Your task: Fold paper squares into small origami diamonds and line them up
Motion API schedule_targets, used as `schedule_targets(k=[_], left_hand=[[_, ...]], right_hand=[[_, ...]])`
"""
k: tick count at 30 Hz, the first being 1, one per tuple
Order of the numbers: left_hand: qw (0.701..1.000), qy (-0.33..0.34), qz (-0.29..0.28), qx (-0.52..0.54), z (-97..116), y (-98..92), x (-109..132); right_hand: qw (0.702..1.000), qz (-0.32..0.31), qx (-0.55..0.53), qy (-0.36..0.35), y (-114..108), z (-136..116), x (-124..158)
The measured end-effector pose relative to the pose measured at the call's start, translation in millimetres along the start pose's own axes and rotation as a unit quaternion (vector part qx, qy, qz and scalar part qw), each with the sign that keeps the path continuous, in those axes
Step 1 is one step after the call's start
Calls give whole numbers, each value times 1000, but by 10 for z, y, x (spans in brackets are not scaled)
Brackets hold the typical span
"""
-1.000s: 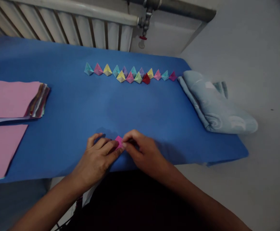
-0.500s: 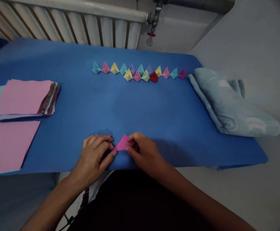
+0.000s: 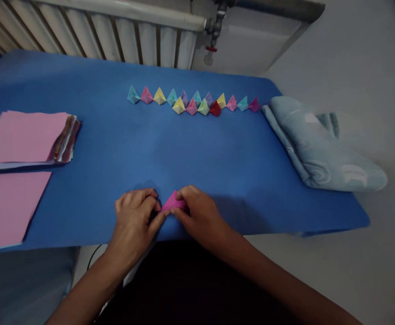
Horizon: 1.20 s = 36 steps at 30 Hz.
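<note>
A small folded piece of bright pink paper point(image 3: 170, 201) lies near the front edge of the blue table, its peak pointing away from me. My right hand point(image 3: 199, 214) pinches its right side between thumb and fingers, covering that part. My left hand point(image 3: 134, 216) rests on the table at the paper's left corner, with its thumb and curled fingers at the lower left edge. Farther back stand several small folded paper shapes point(image 3: 179, 105) in two rows, in yellow, pink, blue, green, purple and red.
A stack of coloured paper point(image 3: 31, 137) lies at the left, with pink sheets point(image 3: 11, 207) in front of it. A folded light-blue blanket point(image 3: 319, 153) sits on the right end of the blue table point(image 3: 116, 149). Behind are a radiator point(image 3: 129, 38) and a red-handled valve point(image 3: 211, 48).
My right thumb and fingers have shifted slightly left over the pink paper. My left thumb has moved a little right along its lower edge. The whole view has shifted slightly.
</note>
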<state>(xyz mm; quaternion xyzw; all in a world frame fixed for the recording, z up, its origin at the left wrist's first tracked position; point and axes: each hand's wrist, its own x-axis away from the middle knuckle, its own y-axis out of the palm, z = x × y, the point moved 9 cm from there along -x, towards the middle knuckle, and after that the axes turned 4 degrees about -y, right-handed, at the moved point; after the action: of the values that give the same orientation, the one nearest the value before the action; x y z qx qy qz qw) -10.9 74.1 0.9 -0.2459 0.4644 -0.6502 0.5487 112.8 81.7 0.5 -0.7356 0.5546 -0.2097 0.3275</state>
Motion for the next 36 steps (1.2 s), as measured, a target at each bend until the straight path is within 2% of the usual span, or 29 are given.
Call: schedule_targets(k=[10,18,23,29,34,36], left_hand=[[994,-68,-78,-39,-66,8,-100],[993,-82,-74,-33,-136,-6,-86],[993,-86,-74,-30,-195,-39,-58],[996,-77,-48,-25,-198,-82,-55],[992,-98,-73,-27,-222,-69,-35],[993,-92,-63,-30,-182,-95,-9]], right_hand=[[999,-29,-14,7,-36,66,-28],[998,-27,-35,41,-124,184,-6],[998,-34,-33,38,-132,168,-3],[999,-28,-24,13,-137,116,-22],[999,-17,-26,-8,-121,119,-24],[999,-29,-28,-1,-97,141,-29]])
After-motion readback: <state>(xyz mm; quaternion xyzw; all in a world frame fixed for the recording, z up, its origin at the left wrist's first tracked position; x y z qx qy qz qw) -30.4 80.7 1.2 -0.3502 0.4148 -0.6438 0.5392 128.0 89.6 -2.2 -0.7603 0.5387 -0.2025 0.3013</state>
